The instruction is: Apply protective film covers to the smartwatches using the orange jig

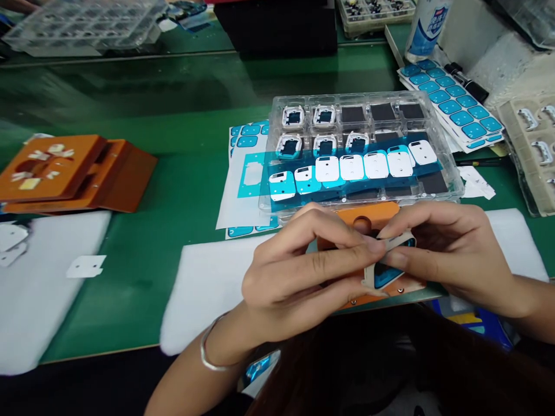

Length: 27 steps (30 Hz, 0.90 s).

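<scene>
The pale-rimmed frame point(385, 276), at four o'clock in the head view, is pinched between the fingertips of the left hand point(303, 260) and right hand point(459, 254), over an orange block point(384, 212); a clear tray point(451, 180) lies toward twelve o'clock from it.

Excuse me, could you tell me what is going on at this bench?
A person is holding a small pale frame, dark and blue inside, with the left hand and the right hand, over an orange fixture. Just beyond, five white frames show in a clear compartment tray; a blue film strip bearing white plates lies across it.
</scene>
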Each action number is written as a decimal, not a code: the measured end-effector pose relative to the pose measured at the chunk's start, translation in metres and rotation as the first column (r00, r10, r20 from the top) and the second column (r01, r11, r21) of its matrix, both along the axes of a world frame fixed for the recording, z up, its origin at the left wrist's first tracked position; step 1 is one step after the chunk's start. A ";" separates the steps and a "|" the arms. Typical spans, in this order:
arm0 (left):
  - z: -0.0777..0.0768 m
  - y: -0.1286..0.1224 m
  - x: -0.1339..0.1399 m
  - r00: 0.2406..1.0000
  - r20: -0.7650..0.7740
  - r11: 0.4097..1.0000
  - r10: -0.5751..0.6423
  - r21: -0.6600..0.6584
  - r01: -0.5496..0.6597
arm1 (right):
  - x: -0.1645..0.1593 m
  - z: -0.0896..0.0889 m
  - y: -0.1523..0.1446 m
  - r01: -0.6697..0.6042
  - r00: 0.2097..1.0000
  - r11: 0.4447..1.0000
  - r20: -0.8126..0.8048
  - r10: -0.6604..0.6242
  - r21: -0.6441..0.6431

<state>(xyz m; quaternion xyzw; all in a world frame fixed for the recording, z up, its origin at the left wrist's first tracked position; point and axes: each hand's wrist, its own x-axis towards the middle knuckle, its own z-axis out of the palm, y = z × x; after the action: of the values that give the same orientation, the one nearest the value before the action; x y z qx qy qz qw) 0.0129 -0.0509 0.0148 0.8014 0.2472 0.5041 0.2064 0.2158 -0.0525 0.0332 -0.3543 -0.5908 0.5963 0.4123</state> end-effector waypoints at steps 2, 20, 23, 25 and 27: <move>0.001 0.000 0.000 1.000 -0.004 1.000 -0.010 0.004 0.010 | -0.001 0.000 0.000 -0.006 1.000 1.000 -0.004 0.006 0.013; -0.007 0.005 0.002 0.998 0.037 0.996 0.045 -0.084 -0.041 | 0.000 0.005 0.001 -0.120 0.985 0.958 -0.154 0.082 -0.261; -0.007 0.004 0.002 0.998 0.033 0.990 0.048 -0.134 -0.044 | -0.002 0.005 0.001 -0.110 0.977 0.915 -0.209 0.029 -0.388; -0.007 0.003 0.002 0.999 0.034 0.990 0.035 -0.136 -0.030 | -0.003 0.004 0.001 -0.101 0.976 0.909 -0.218 0.011 -0.406; -0.007 0.003 0.001 0.999 0.035 0.991 0.024 -0.131 -0.019 | -0.003 0.003 0.001 -0.099 0.975 0.903 -0.222 0.004 -0.418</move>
<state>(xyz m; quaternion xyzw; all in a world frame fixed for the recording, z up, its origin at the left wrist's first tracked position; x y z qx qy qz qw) 0.0144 -0.0481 0.0079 0.7742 0.2845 0.5035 0.2573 0.2124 -0.0518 0.0364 -0.3532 -0.4073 0.7565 0.3703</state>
